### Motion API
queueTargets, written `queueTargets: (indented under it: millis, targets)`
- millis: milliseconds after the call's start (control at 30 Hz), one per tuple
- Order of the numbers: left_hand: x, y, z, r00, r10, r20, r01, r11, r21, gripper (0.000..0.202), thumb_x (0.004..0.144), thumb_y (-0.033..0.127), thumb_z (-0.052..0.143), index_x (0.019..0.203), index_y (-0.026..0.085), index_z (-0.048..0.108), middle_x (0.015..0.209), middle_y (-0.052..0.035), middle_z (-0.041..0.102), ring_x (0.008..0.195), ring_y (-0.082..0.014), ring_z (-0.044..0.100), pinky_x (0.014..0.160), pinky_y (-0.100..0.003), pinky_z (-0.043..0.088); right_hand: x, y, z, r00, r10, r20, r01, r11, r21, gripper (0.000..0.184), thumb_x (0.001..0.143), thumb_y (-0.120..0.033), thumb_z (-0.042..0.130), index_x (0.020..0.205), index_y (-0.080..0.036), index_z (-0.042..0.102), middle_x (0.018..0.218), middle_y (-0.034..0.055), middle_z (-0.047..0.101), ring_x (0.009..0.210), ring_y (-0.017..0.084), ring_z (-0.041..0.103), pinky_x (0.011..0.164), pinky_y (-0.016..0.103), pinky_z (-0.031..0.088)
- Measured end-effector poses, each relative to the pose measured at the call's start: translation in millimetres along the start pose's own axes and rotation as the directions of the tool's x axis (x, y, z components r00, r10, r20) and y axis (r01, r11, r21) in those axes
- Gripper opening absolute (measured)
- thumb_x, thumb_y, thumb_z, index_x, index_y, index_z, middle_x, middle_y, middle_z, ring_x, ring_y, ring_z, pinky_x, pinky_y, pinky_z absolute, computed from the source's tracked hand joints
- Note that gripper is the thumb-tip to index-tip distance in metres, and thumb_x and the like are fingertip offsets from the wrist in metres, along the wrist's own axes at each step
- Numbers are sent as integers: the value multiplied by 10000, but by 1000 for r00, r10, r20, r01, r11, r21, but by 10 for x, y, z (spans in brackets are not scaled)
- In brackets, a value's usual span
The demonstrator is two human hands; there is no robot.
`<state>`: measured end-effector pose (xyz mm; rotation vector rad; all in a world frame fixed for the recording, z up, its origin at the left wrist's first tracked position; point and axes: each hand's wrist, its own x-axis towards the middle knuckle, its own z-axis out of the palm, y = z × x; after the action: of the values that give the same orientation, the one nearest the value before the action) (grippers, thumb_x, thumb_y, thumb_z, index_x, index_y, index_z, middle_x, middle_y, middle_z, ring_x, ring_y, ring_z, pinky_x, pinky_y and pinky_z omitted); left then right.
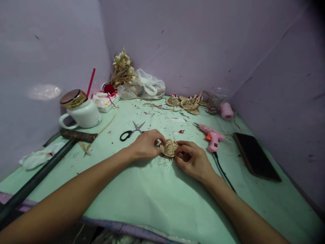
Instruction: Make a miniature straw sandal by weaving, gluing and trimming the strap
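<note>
A small woven straw piece (169,148), tan with bits of red along its lower edge, sits between my hands over the middle of the table. My left hand (147,144) pinches its left side with thumb and fingers. On the other side, the curled fingers of my right hand (191,158) grip the right edge. Scissors (132,131) with black handles lie spread just beyond my left hand. A pink glue gun (211,136) rests past my right hand, its dark cord trailing toward me.
A hammer (58,157) and a white mug (85,113) with a gold lid stand left. Dried husks (123,69), a plastic bag (149,86) and several straw pieces (189,102) line the back. Pink thread (226,111) and a phone (256,156) are at right. Scraps litter the green tabletop (152,200).
</note>
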<state>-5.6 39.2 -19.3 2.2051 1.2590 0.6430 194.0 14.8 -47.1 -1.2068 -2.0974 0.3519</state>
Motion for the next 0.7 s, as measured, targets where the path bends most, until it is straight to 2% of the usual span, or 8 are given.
queueTargets:
  millis: [100, 167, 367, 600, 700]
  targets:
    - [-29, 25, -3, 997, 67, 34, -70, 993, 97, 194, 601, 161, 606, 790, 200, 629, 946, -34, 538, 796, -174, 516, 678, -291, 408, -12, 12, -6, 1000, -23, -5, 23, 1000, 18, 93, 657, -154, 573, 705, -199, 638, 1026, 114, 640, 929, 246, 605, 787, 379, 482]
    - [-46, 53, 48, 996, 84, 35, -88, 987, 133, 151, 615, 172, 598, 764, 196, 607, 906, -29, 531, 807, -181, 514, 671, -291, 412, -12, 20, -4, 999, -44, -6, 44, 999, 18, 100, 654, -153, 573, 717, -200, 635, 1034, 113, 638, 929, 244, 605, 793, 380, 481]
    - [-46, 105, 256, 984, 164, -71, -145, 964, 221, 64, 637, 124, 530, 654, 177, 563, 832, -44, 541, 848, -201, 489, 657, -288, 429, 14, 38, 33, 997, -65, -50, 66, 998, 11, 129, 594, -130, 565, 682, -208, 618, 958, 91, 651, 878, 238, 609, 772, 373, 487]
    - [-22, 78, 283, 966, 251, -56, -235, 951, 199, 64, 636, 129, 520, 611, 163, 569, 748, -46, 546, 779, -183, 504, 641, -273, 435, 10, 42, 30, 999, -25, -20, 26, 999, 40, 152, 578, -111, 561, 679, -204, 627, 968, 97, 656, 893, 236, 616, 783, 367, 486]
    - [-11, 75, 304, 969, 233, -81, -217, 961, 172, 61, 625, 129, 520, 600, 160, 566, 729, -45, 555, 735, -173, 514, 622, -269, 429, 10, 49, 34, 999, -19, -32, 20, 999, 40, 146, 573, -113, 560, 666, -204, 625, 959, 95, 662, 889, 235, 618, 784, 365, 486]
